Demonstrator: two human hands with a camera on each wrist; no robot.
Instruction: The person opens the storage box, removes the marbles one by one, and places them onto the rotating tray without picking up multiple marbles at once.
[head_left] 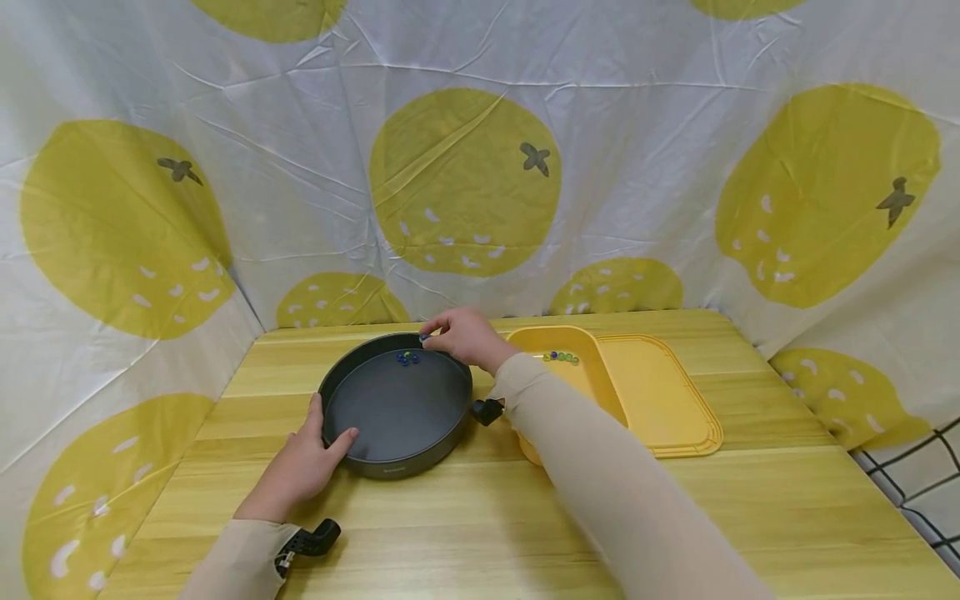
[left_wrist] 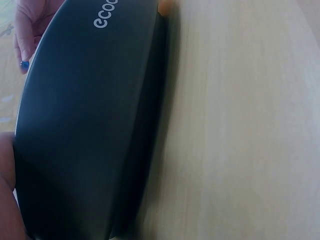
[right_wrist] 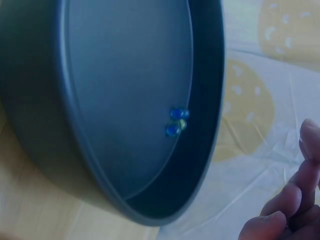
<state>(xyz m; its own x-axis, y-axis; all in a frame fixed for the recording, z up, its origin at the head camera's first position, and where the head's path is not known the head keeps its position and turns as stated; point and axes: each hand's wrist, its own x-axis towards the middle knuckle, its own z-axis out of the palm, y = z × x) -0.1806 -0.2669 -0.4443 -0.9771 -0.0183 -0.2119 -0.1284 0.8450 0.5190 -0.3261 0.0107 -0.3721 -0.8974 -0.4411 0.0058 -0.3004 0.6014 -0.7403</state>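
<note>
A round dark grey pan (head_left: 405, 408) stands on the table, with several blue and yellow-green glass marbles (head_left: 407, 359) gathered at its far side. My left hand (head_left: 303, 462) grips the pan's near-left wall, thumb over the rim and fingers outside. Above the pan's far right rim, my right hand (head_left: 467, 335) pinches a blue marble (head_left: 424, 337) between thumb and fingertips. That same marble (left_wrist: 24, 65) shows at the upper left of the left wrist view. In the right wrist view only the fingers (right_wrist: 285, 205) appear, and the held marble is hidden.
Right of the pan sits a yellow container (head_left: 611, 387) with several marbles (head_left: 561, 357) along its far end, partly covered by my right sleeve. Its flat yellow lid (head_left: 656, 396) lies against its right side. Behind the wooden table (head_left: 420, 533) hangs a lemon-patterned cloth (head_left: 637, 183).
</note>
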